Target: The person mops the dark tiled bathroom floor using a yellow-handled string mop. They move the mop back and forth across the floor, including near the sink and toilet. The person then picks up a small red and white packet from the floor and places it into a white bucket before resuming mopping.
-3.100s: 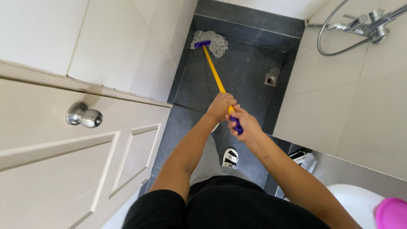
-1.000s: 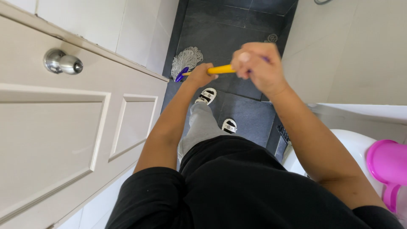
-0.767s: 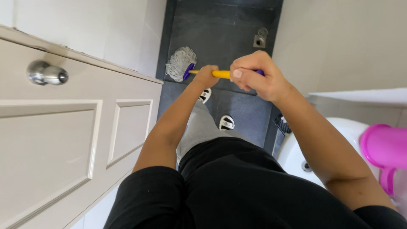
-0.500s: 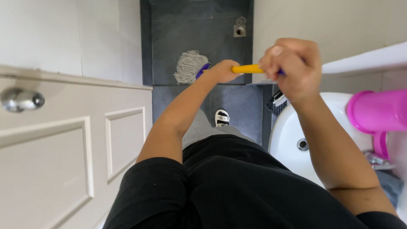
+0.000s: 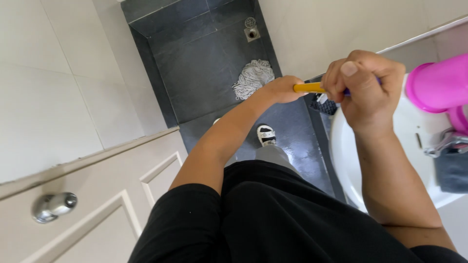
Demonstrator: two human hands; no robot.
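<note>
Mop head (image 5: 252, 78) shifted toward frame centre. Yellow handle (image 5: 310, 87) mostly hidden inside left hand (image 5: 282, 89) and right hand (image 5: 363, 85), fingers wrapped tight; strings pale, bunched.

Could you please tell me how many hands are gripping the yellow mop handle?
2: the left hand holds the mop handle lower down, and the right hand grips its upper end.

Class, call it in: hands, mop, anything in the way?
Both hands, left and right, grip yellow mop handle. Mop head on dark floor. White sink beside right arm.
</note>
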